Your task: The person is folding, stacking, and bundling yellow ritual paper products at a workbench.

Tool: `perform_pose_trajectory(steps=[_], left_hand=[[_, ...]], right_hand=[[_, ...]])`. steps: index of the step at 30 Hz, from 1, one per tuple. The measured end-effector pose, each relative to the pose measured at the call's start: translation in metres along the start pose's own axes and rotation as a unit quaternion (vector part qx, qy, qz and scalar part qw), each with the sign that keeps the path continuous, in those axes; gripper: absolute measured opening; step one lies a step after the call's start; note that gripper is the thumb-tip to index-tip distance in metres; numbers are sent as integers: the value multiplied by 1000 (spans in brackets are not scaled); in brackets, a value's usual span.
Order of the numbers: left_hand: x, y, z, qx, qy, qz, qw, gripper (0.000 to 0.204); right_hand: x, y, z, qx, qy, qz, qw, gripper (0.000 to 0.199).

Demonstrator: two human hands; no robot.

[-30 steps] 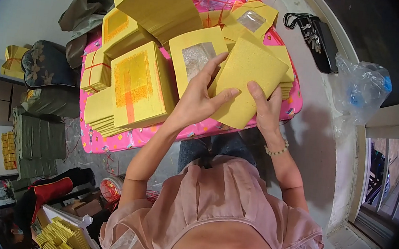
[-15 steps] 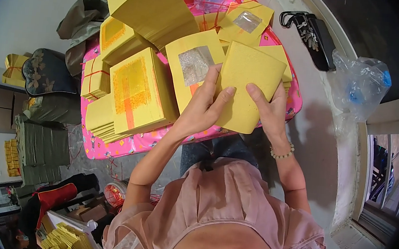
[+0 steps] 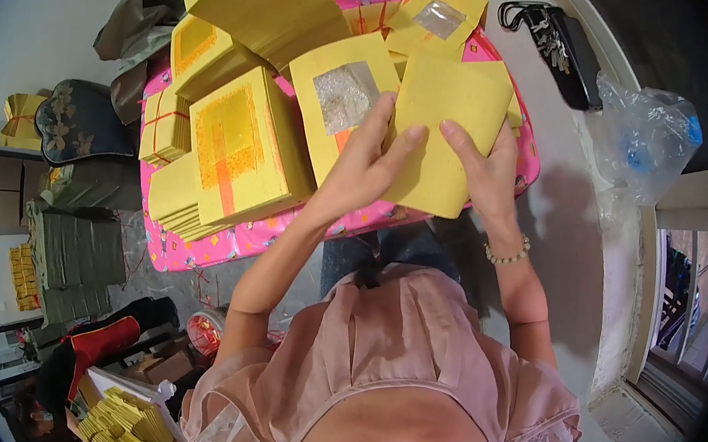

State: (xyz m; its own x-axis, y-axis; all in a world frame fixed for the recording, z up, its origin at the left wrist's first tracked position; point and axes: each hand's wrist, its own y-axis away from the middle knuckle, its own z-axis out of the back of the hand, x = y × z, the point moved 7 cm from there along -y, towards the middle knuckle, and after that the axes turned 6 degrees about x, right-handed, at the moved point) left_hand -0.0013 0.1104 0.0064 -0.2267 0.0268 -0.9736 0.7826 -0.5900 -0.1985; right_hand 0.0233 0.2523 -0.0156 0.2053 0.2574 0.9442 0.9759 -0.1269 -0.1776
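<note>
Both my hands hold a sheaf of plain yellow paper (image 3: 449, 97) by its two sides, tilted above the near right part of the table. My left hand (image 3: 369, 158) grips the left edge, its thumb flat on the face and its fingers partly behind. Along the right side my right hand (image 3: 489, 166) does the same, thumb on top and fingers mostly hidden underneath. How many sheets there are, I cannot tell. Just left of the sheaf lies a yellow paper stack (image 3: 306, 86) with a silver-grey patch, close to my left fingers.
A pink patterned cover (image 3: 195, 258) lies over the table. Several yellow paper stacks stand at the left, one with an orange-gold panel (image 3: 228, 143), and a tall stack (image 3: 265, 0) leans behind. A black pouch with keys (image 3: 552, 56) and a clear plastic bag (image 3: 647, 144) are at the right.
The whole view has shifted slightly, so the table sits higher in the picture. Both hands keep their hold on the sheaf, whose top edge now looks more curved.
</note>
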Motion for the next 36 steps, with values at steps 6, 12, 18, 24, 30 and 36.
perform_pose_trajectory(steps=[6, 12, 18, 24, 30, 36], left_hand=[[12, -18, 4, -4, 95, 50, 994, 39], [15, -26, 1, -11, 138, 80, 987, 37], [19, -29, -2, -3, 109, 88, 990, 36], [15, -21, -5, -72, 69, -20, 995, 34], [24, -16, -6, -61, 77, -6, 995, 32], [25, -18, -7, -29, 142, 37, 989, 32]], right_hand=[[-5, -17, 3, 12, 23, -17, 1000, 40], [-17, -26, 9, 27, -2, -59, 998, 40], [-8, -26, 8, 14, 22, -27, 999, 41], [7, -17, 9, 3, 91, 67, 994, 42], [5, -23, 27, -38, 45, 27, 998, 27], [-12, -31, 53, 12, 54, -9, 998, 27]])
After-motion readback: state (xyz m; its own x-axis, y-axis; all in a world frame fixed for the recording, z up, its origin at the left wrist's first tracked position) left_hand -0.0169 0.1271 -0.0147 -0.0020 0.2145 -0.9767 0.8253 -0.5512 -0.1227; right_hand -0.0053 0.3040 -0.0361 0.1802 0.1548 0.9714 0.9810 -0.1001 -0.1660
